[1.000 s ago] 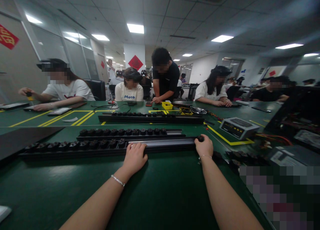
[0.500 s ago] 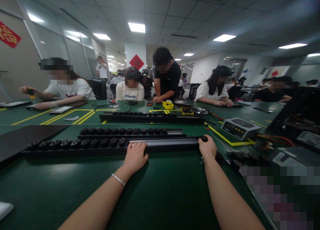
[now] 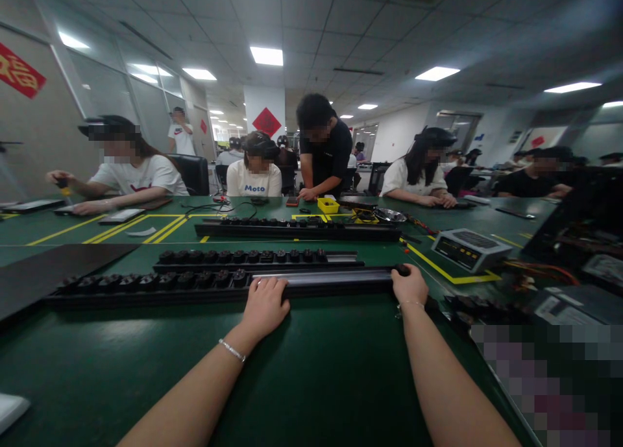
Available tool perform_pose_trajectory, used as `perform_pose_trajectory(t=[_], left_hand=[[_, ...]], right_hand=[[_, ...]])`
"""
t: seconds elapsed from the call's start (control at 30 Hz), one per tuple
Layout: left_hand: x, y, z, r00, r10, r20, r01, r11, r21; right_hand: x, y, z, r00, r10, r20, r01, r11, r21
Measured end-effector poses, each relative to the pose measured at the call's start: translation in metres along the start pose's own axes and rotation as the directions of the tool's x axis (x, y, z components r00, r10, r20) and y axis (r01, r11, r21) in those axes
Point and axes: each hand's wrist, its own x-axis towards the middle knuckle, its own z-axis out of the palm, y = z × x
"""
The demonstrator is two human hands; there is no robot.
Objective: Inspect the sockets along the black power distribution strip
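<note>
A long black track rail lies across the table in front of me, its bare metallic groove showing on the right half. Several black round socket modules stand in a row along its left half. My left hand is closed over the rail's near edge around the middle, thumb on the near side. At the right end of the rail, my right hand pinches a small black socket module, mostly covered by the fingers. Whether that module sits in the groove cannot be made out.
Behind lie a shorter rail with modules and another long rail. A metal power supply box with cables stands at right, near loose black parts. A dark panel lies left. Several people sit or stand across the table.
My right hand has shifted slightly to the right with the small black module at the rail's end. My left hand stays on the rail. The camera view has moved a little.
</note>
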Motion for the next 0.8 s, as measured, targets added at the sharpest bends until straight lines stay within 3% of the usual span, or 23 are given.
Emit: perform_pose_trajectory(t=[0.8], left_hand=[[-0.0004, -0.0003, -0.0001, 1.000, -0.001, -0.003, 0.001, 1.000, -0.006]], right_hand=[[0.0094, 0.0081, 0.0020, 0.999, -0.009, -0.048, 0.009, 1.000, -0.005]])
